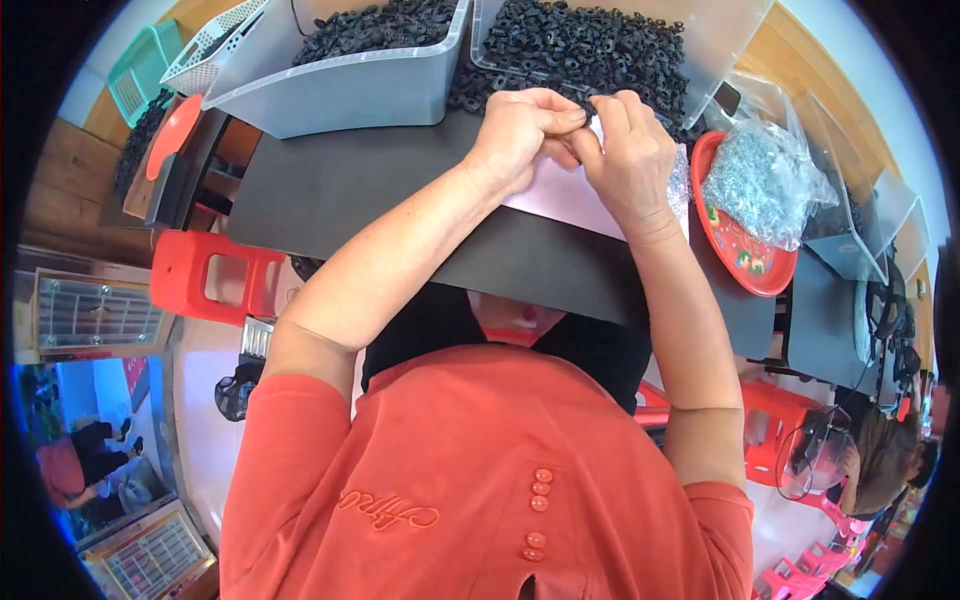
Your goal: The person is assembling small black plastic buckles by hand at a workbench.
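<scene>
Head, my left hand [520, 135]: pinched closed on a black part [589, 108], upper centre.
Right hand [633, 155]: pinching too, likely steadying it.
Bin [722, 45]: upper centre, presumably for reach.

The table [340, 185] is flat and dark, almost black. A big see-through box [345, 100] sits at the far edge, toward the left corner. Another see-through box [725, 55] sits beside it, along the far edge. A pale pink sheet [570, 195] lies in front of that box, back from the near edge. A red tray [755, 270] sits by the right edge.
</scene>
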Demonstrator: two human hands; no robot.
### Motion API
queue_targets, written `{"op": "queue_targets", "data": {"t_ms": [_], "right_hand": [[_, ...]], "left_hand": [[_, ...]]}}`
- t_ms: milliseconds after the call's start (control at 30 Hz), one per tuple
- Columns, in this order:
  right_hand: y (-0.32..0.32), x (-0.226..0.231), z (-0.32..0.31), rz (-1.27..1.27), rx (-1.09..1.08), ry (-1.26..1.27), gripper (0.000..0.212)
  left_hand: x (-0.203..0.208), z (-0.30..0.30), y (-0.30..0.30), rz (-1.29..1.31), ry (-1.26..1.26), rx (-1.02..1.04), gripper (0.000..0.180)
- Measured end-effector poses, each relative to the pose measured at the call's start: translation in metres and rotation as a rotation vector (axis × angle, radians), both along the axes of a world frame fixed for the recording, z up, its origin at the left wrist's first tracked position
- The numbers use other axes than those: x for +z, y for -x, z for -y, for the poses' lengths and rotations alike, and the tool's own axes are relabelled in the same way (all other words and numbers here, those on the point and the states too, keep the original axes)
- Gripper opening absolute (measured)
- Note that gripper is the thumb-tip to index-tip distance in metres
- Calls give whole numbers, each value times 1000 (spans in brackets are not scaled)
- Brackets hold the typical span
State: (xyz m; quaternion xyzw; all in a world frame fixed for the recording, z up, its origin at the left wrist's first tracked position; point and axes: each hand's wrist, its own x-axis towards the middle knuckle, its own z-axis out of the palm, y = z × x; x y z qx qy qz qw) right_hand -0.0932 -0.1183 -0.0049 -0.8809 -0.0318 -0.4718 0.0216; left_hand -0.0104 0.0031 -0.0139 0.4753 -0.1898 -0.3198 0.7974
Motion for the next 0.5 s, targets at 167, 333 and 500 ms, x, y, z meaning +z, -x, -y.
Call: {"op": "queue_targets", "data": {"t_ms": [167, 333, 500], "right_hand": [[1, -1, 4, 76, 149, 56, 17], [-3, 1, 1, 130, 157, -7, 18], [13, 33, 5, -19, 290, -541, 39]], "left_hand": [[8, -5, 8, 117, 3, -24, 11], [15, -6, 6, 174, 6, -12, 12], [68, -29, 15, 504, -104, 341, 10]]}}
